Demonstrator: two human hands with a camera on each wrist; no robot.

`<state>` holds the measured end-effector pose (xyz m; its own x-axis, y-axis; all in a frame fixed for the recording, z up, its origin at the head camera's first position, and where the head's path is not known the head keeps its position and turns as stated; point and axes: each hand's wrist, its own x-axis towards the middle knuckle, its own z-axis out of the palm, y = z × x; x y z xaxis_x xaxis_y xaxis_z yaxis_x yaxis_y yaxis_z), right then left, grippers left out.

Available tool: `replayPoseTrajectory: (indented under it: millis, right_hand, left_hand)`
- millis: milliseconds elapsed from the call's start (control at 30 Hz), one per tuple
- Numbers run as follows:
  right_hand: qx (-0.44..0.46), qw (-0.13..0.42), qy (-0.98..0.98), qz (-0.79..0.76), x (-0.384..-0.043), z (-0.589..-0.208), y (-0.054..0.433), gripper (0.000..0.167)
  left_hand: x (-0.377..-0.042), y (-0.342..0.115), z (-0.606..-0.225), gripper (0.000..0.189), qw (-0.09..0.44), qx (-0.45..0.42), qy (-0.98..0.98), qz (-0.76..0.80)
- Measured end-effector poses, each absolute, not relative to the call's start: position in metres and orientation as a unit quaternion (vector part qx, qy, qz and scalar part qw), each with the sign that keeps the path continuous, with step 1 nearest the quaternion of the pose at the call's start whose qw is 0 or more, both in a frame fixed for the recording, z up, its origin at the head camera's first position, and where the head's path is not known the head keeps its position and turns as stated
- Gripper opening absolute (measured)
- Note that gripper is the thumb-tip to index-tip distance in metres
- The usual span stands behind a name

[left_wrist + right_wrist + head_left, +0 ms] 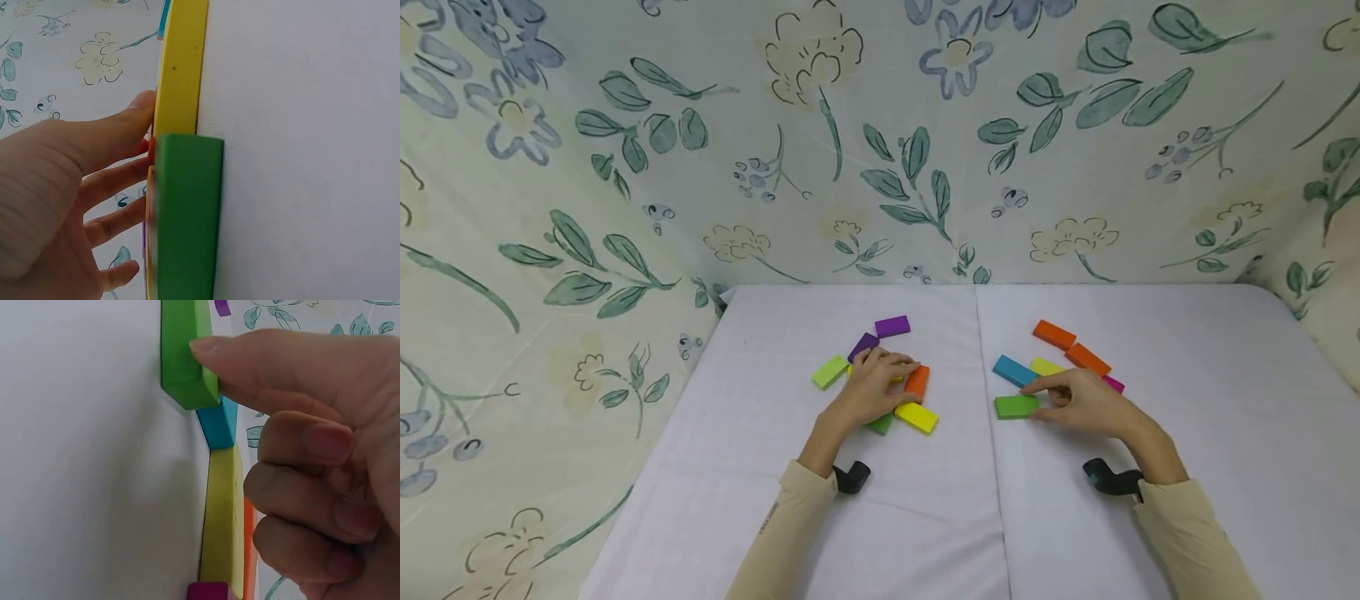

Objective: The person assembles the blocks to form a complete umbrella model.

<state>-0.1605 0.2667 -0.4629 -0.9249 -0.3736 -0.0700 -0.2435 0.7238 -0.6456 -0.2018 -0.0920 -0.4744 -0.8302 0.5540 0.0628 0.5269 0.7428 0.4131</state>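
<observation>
In the head view my left hand [874,385] bends over a loose group of coloured blocks. Its thumb and index finger grip the ends of an orange block [917,383]. Close by lie a yellow block [917,418] and a dark green block [187,212], partly under the hand in the head view. My right hand [1086,402] pinches the right end of a light green block [1015,407] between thumb and index finger; its other fingers are curled in the right wrist view. A blue block [1015,371] and a pale yellow block [1045,367] lie just behind.
Two purple blocks, one of them the far one [892,326], and a lime block [830,372] surround the left group. Two orange blocks, including the rear one [1054,334], and a magenta block [1114,384] lie at right. White cloth [955,517] covers the table; patterned fabric hangs behind.
</observation>
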Motion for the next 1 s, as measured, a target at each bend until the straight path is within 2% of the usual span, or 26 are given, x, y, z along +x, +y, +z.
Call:
replayPoseTrajectory:
  millis: [133,400,667,867,1000]
  right_hand:
    - [-0.156,0.097,0.929,-0.320,-0.162,-0.463,0.267,0.026]
    - [-0.124,0.080,0.944,-0.294,-0.162,-0.465,0.255,0.033]
    - [-0.169,0.080,0.936,-0.297,-0.159,-0.465,0.256,0.046]
    - [-0.243,0.142,0.880,-0.383,-0.161,-0.469,0.262,0.069]
    - [-0.259,0.171,0.866,-0.393,-0.161,-0.472,0.260,0.066]
  left_hand:
    - [-0.202,-0.096,-0.472,0.055,0.048,0.294,0.928,0.223]
    - [-0.203,-0.097,-0.475,0.056,0.026,0.297,0.931,0.209]
    - [-0.203,-0.093,-0.476,0.059,0.032,0.293,0.935,0.198]
    - [-0.203,-0.093,-0.476,0.056,0.029,0.295,0.934,0.198]
    - [-0.203,-0.093,-0.476,0.056,0.025,0.298,0.934,0.197]
